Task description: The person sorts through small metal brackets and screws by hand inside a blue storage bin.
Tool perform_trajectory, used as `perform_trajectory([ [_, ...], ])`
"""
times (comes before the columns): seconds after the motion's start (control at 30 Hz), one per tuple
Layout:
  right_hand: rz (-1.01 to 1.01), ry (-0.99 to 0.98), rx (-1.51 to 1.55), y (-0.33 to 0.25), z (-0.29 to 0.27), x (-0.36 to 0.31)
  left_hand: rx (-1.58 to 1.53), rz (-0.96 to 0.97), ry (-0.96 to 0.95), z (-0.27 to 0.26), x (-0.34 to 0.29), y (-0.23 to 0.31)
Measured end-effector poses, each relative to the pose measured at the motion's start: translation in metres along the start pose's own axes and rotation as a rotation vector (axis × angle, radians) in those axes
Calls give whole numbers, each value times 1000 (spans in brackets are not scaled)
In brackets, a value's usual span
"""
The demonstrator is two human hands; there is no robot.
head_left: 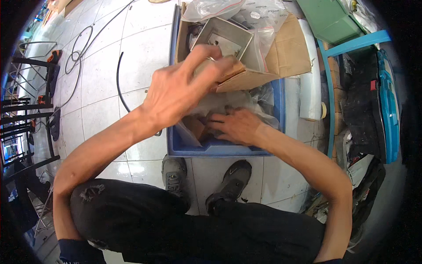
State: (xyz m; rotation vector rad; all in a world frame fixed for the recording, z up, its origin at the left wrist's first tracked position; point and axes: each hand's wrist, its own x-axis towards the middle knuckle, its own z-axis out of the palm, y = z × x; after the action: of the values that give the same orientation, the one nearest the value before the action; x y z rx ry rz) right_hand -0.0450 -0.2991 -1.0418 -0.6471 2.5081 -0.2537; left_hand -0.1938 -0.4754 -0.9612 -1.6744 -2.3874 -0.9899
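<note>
My left hand [182,86] is closed on the near wall of an open cardboard box [252,81], fingers over its top edge and thumb on the near side. The box sits tilted in a blue plastic bin [220,152]. Inside it are a pale, square, open container [247,43] with small bits at its bottom and clear zip bags [265,42]. My right hand [239,126] reaches into the near part of the bin, fingers bent and apart among clear plastic bags [215,103]. Next to its fingertips is a brown cardboard piece [193,127]; anything under the fingers is hidden.
A white roll [310,83] lies along the bin's right side. Beyond it stand a blue frame [329,101] and a black-and-teal case [389,105]. Top right is a green box [329,20]. Black hose [118,81] and a thin cable [79,55] lie on the tiles at left.
</note>
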Motion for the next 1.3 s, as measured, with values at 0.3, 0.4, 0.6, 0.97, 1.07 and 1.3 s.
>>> perform_trajectory([
  [0.3, 159, 76, -185, 19, 43, -14, 207, 383, -267, 28, -31, 1],
  [0.4, 215, 107, -12, 25, 49, -16, 87, 258, -349, 45, -42, 14],
  [0.6, 236, 40, 365, 0, 26, 18, 477, 243, -486, 60, -61, -3],
  [0.97, 462, 199, 1047, 23, 12, 11, 663, 60, -594, 47, -21, 5],
  [1.07, 415, 153, 915, 12, -22, -18, 713, 27, -608, 42, -20, 4],
  [1.3, 110, 748, 536, -77, -26, -46, 565, 269, -420, 26, -22, -17],
])
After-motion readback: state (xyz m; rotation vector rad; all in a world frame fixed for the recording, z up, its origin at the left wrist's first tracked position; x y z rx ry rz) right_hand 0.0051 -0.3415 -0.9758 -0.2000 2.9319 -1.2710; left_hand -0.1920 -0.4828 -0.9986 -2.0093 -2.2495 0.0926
